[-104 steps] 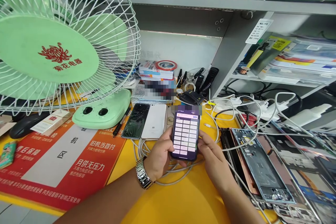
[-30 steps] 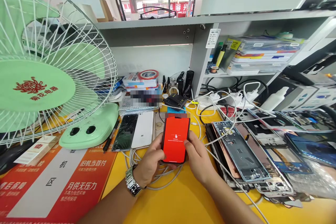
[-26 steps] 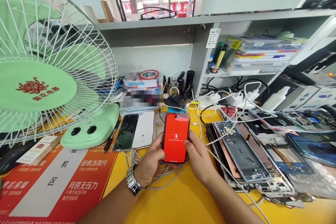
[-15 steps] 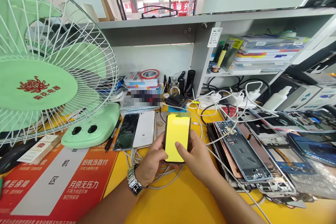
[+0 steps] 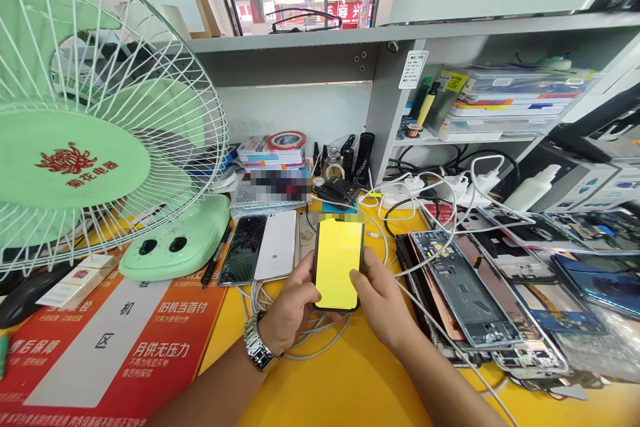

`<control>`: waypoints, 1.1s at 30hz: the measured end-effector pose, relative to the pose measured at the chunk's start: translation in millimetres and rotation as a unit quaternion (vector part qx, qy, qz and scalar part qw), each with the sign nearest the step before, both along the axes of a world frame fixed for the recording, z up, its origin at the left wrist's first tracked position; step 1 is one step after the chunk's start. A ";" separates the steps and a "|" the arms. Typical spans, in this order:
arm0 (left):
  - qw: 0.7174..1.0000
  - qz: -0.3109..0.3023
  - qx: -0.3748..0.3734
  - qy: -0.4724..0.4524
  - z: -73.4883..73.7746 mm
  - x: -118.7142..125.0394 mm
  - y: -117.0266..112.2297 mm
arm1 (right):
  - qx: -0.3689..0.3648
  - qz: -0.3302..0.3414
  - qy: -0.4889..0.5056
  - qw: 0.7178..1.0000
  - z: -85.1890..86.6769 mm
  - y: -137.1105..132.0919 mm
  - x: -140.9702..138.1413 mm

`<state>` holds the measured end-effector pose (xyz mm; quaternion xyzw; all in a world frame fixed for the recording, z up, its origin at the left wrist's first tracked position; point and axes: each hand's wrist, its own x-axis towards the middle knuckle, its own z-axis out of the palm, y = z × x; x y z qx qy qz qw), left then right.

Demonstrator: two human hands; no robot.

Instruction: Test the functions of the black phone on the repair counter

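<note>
Yellow-screened smartphone pinched between left hand and right hand, its top edge pixelated.

A yellow counter carries a red printed mat and a mint-green fan base; a cracked phone lies beside a white phone; white charging cables tangle below them; stripped phone frames overlap at right.
</note>
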<state>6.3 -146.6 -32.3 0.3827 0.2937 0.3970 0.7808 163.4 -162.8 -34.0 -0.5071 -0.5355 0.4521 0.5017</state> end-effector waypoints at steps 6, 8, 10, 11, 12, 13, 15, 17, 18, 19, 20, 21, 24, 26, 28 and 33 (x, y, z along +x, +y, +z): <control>1.000 0.008 -0.008 -0.001 0.7 0.5 0.4 | 0.020 0.009 0.006 1.000 1.5 -0.4 2.0; 1.000 0.008 -0.010 0.002 1.0 0.5 0.5 | 0.021 0.010 0.007 1.000 1.5 0.0 2.2; 1.000 0.007 -0.009 0.003 1.3 0.6 0.5 | 0.022 0.008 0.003 1.000 1.1 0.6 1.9; 1.000 0.008 -0.009 0.003 1.4 0.6 0.5 | 0.020 0.007 0.001 1.000 1.0 0.9 1.6; 1.000 0.008 -0.008 0.002 1.4 0.7 0.6 | 0.017 0.006 -0.002 1.000 0.8 1.2 1.1; 1.000 0.009 -0.006 0.001 1.5 0.8 0.7 | 0.013 0.006 -0.004 1.000 0.8 1.4 0.5; 1.000 0.009 -0.008 -0.001 1.6 0.9 0.9 | 0.003 0.006 -0.009 1.000 1.1 1.4 -0.6; 1.000 0.009 -0.017 -0.001 1.9 0.9 1.0 | -0.004 0.005 -0.018 1.000 1.6 1.0 -1.4; 1.000 0.009 -0.022 -0.001 2.1 0.8 0.9 | -0.006 0.005 -0.024 1.000 1.8 0.7 -1.5; 1.000 0.010 -0.026 0.000 2.2 0.7 0.8 | -0.007 0.004 -0.029 1.000 1.9 0.4 -1.5; 1.000 0.010 -0.027 0.001 2.2 0.5 0.6 | -0.008 0.005 -0.033 0.999 2.0 0.3 -1.5; 1.000 0.010 -0.025 0.001 2.0 0.3 0.5 | -0.007 0.006 -0.035 0.999 2.0 0.2 -1.4; 1.000 0.005 -0.016 -0.001 0.7 -0.1 0.5 | -0.009 0.002 -0.042 0.999 1.7 0.6 -1.1; 1.000 0.003 -0.011 -0.003 -0.3 0.0 0.9 | -0.010 0.000 -0.037 0.999 1.7 1.0 -0.8; 1.000 0.002 -0.008 -0.004 -0.9 0.2 1.3 | -0.004 0.004 -0.016 1.000 2.2 0.9 0.0; 1.000 0.001 0.000 0.007 0.1 0.7 1.1 | 0.022 0.014 0.013 1.000 4.4 -0.9 2.5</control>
